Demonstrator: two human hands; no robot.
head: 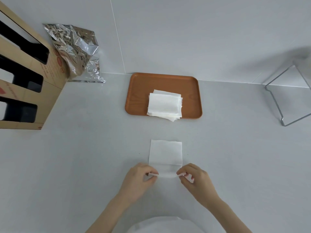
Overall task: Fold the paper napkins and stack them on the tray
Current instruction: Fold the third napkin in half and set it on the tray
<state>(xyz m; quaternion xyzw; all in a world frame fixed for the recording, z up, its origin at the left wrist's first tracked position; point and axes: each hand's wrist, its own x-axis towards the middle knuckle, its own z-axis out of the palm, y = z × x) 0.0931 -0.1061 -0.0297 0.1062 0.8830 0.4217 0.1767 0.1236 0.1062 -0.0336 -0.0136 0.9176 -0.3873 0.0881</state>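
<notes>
A white paper napkin (pixel 165 153) lies flat on the pale counter in front of me, long side running away from me. My left hand (pixel 139 179) pinches its near left corner and my right hand (pixel 195 179) pinches its near right corner, lifting the near edge slightly. Further back sits an orange-brown tray (pixel 139 91) holding a stack of several folded white napkins (pixel 165 104), slightly fanned at the lower right.
A cardboard box with black cut-outs (pixel 25 78) stands at the left, with crumpled silver foil packaging (pixel 75 47) leaning on the wall behind it. A clear acrylic stand (pixel 286 98) sits at the right. The wall rises just behind the tray.
</notes>
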